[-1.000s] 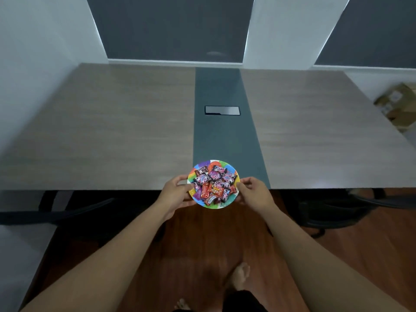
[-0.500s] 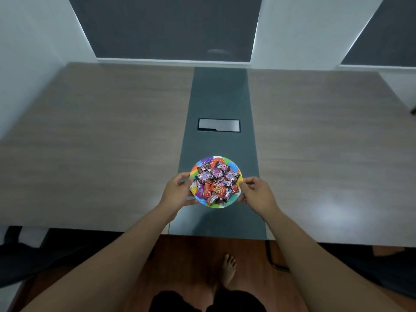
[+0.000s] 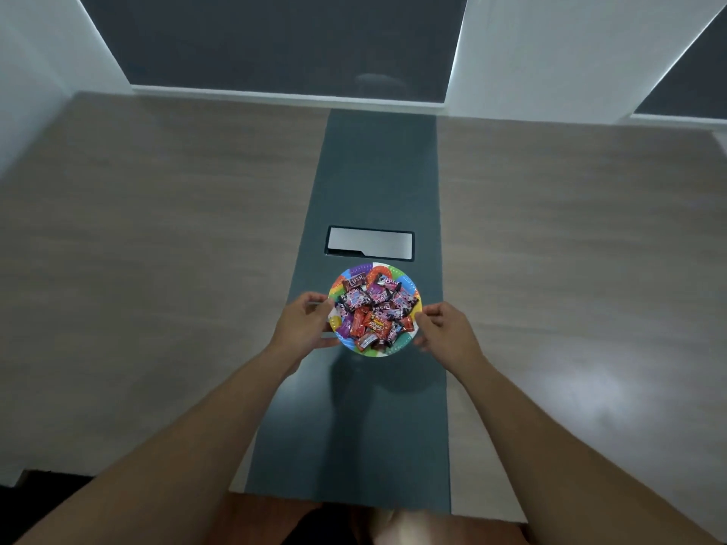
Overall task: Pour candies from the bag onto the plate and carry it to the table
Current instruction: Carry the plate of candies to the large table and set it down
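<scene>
Plate (image 3: pixel 411 287) underside hidden; table (image 3: pixel 157 269) contact unclear

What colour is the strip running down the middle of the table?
Dark grey-green, between the two wood-grain halves of the table; the strip shows clearly in the head view.

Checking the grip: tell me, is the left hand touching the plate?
Touching. Head view: left hand fingers wrap the plate rim at its left edge.

Both forearms reach forward, bare. The left hand (image 3: pixel 302 329) and right hand (image 3: pixel 446 332) face each other, fingers curled and pinching inward.
</scene>
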The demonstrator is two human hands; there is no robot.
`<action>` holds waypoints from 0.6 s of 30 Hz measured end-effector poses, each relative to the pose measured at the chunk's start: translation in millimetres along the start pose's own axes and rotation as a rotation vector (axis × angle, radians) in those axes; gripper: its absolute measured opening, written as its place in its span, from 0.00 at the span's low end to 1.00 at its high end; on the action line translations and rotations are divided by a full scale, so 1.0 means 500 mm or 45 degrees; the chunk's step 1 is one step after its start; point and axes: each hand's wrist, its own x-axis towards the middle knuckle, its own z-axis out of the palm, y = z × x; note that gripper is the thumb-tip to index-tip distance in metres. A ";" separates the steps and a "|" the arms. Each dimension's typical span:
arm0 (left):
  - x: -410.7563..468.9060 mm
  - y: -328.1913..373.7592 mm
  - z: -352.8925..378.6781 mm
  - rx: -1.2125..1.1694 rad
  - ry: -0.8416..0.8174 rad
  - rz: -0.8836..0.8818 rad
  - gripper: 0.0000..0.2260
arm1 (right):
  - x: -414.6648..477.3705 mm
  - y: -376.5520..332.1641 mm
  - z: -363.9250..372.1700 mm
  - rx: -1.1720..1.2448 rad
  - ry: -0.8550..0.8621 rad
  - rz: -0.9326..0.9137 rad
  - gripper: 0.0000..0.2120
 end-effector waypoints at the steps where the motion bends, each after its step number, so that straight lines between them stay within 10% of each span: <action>1: 0.025 0.009 0.002 0.021 0.008 0.009 0.06 | 0.024 -0.009 0.002 -0.006 0.001 0.006 0.04; 18: 0.461 0.080 0.029 0.108 0.046 -0.037 0.04 | 0.423 -0.048 0.099 -0.081 0.019 0.083 0.03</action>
